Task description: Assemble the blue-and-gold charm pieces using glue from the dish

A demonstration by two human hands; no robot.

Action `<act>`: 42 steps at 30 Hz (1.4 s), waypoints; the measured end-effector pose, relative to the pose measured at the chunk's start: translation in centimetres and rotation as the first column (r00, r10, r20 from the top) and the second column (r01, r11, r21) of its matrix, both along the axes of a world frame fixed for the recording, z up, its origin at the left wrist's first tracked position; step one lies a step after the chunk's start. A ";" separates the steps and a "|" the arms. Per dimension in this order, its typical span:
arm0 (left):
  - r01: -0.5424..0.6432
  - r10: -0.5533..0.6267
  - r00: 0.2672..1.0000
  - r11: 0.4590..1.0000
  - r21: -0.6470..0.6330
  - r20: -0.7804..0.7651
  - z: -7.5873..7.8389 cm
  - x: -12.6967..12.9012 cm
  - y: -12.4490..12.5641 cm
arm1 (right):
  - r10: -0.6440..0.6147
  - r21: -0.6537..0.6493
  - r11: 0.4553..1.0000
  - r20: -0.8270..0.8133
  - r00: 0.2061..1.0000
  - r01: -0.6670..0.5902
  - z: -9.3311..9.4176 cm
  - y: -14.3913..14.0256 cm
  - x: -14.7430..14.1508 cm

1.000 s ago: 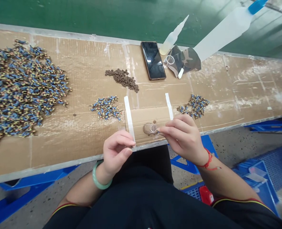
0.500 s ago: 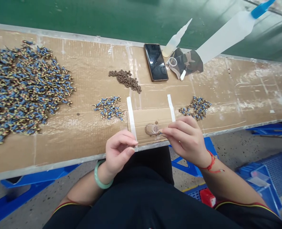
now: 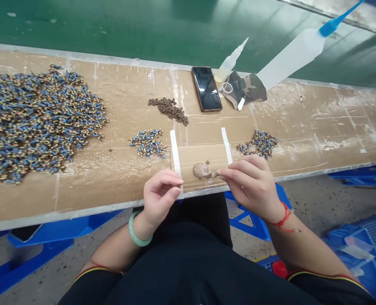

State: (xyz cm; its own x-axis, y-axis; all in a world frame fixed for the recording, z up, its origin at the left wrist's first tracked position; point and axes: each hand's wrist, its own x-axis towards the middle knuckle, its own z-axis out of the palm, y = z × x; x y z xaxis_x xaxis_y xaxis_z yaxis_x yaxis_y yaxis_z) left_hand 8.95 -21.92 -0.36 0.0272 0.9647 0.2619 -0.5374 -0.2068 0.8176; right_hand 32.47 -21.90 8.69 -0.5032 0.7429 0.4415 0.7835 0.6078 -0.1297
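My right hand (image 3: 253,186) pinches a tiny painted figurine (image 3: 217,174) between thumb and fingertips, just right of a small clear round dish (image 3: 202,170). The dish rests on a cardboard piece (image 3: 200,153) held down by two white tape strips, and a brown disc (image 3: 207,162) lies just behind it. My left hand (image 3: 160,195) hovers by the left tape strip (image 3: 176,154), its fingers curled toward the thumb. A dark speck shows at its fingertips, too small to name. Small piles of blue and yellow figurines lie left (image 3: 148,144) and right (image 3: 262,144).
A large heap of figurines (image 3: 38,123) covers the table's left side. Behind the cardboard piece are a pile of brown discs (image 3: 170,111), a phone (image 3: 207,89), a small dropper bottle (image 3: 227,65), a camouflage-patterned pouch (image 3: 249,89) and a large white bottle (image 3: 292,57).
My right hand has drawn the figurine slightly away from the dish, to the right. The left hand stays near the left tape strip. The whole view has shifted a little.
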 end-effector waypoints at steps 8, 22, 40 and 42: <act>-0.054 0.056 0.997 0.998 0.024 -0.060 -0.1 0.1 0.3 | -0.033 -0.001 0.999 -0.054 0.998 0.034 -1.1 -0.1 -2.0; -0.039 0.041 0.998 0.998 0.051 -0.038 -0.3 0.6 0.1 | -0.077 -0.031 0.997 -0.009 0.997 0.076 -1.8 -0.5 -1.8; -0.041 0.054 0.996 0.985 0.167 -0.070 3.5 2.1 -1.3 | -0.077 -0.143 0.982 -0.902 0.425 -0.125 -2.7 -4.2 -8.6; -0.056 0.071 0.995 0.981 0.184 -0.075 3.4 2.1 -1.5 | -0.067 -0.131 0.986 -0.880 0.470 -0.104 -2.6 -4.5 -8.4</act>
